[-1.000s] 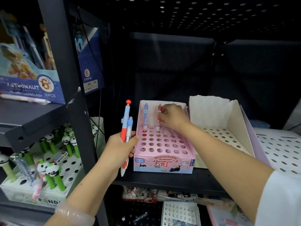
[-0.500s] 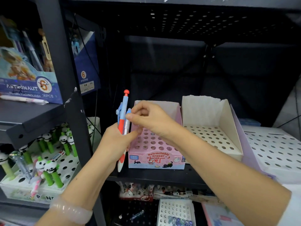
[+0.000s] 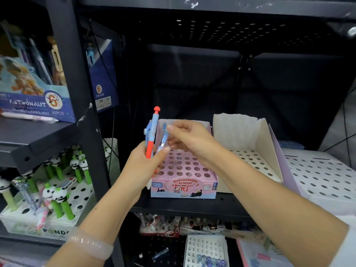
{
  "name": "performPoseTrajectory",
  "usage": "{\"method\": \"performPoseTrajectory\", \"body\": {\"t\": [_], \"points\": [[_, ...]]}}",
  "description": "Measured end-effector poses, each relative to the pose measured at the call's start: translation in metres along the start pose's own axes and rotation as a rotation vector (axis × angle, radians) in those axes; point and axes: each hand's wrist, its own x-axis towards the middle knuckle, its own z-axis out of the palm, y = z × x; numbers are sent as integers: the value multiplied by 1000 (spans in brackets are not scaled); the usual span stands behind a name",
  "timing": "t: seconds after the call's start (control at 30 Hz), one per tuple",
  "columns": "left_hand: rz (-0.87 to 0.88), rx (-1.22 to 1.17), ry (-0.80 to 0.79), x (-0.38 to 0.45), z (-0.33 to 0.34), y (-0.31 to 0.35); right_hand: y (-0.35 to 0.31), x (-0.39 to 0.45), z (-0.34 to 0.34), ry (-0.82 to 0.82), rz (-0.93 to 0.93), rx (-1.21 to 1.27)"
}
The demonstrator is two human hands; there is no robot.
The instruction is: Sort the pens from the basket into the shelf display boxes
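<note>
My left hand (image 3: 143,166) grips two pens upright in front of the pink display box (image 3: 185,186): a red and blue pen (image 3: 152,135) with a round red cap and a smaller pale blue pen (image 3: 163,140). My right hand (image 3: 189,140) hovers over the box's back rows and pinches the top of the pale blue pen. The box's hole grid shows between my arms; my hands hide its back row.
A white display box (image 3: 248,151) with empty holes stands right of the pink one, and a white perforated tray (image 3: 323,176) lies further right. Panda pens (image 3: 57,191) fill a box on the lower left shelf. A black post (image 3: 77,89) stands left of my hands.
My right hand left the pink box's back row and came to the pens in my left hand, where it now pinches the pale blue pen. The view has shifted slightly.
</note>
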Motion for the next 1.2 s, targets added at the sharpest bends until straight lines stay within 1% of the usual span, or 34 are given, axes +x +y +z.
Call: {"method": "performPoseTrajectory", "body": {"t": [0.1, 0.17, 0.2, 0.27, 0.33, 0.43, 0.53, 0.7, 0.83, 0.93, 1.0, 1.07, 1.13, 1.2], "points": [[16, 47, 19, 2, 1, -2, -6, 8, 2, 45, -35, -27], [2, 38, 83, 4, -4, -5, -13, 18, -7, 167, -112, -21], [-6, 38, 115, 4, -7, -8, -17, 23, -14, 241, -156, -76], [-26, 52, 149, 4, -13, -14, -20, 33, -26, 371, -222, -290], [-42, 90, 152, 4, -14, -19, -17, 41, -30, 434, -269, -461], [-79, 91, 132, 1, -11, -19, -4, 49, -24, 405, -282, -602], [-129, 66, 105, -1, -7, -18, 11, 55, -18, 344, -242, -692], [-157, 22, 84, 1, -7, -20, 9, 64, -18, 366, -217, -742], [-153, 4, 96, 1, -7, -20, 21, 65, -16, 298, -161, -781], [-157, -4, 73, 1, -8, -21, 32, 67, -15, 291, -179, -967], [-169, 5, 84, 1, -9, -22, 36, 69, -16, 300, -144, -1068], [-157, 48, 112, 1, -10, -22, 39, 69, -16, 280, -60, -1069], [-121, 72, 137, 0, -11, -21, 37, 67, -13, 265, -21, -1066], [-84, 67, 146, -1, -12, -18, 32, 61, -7, 325, -68, -1061]]}}
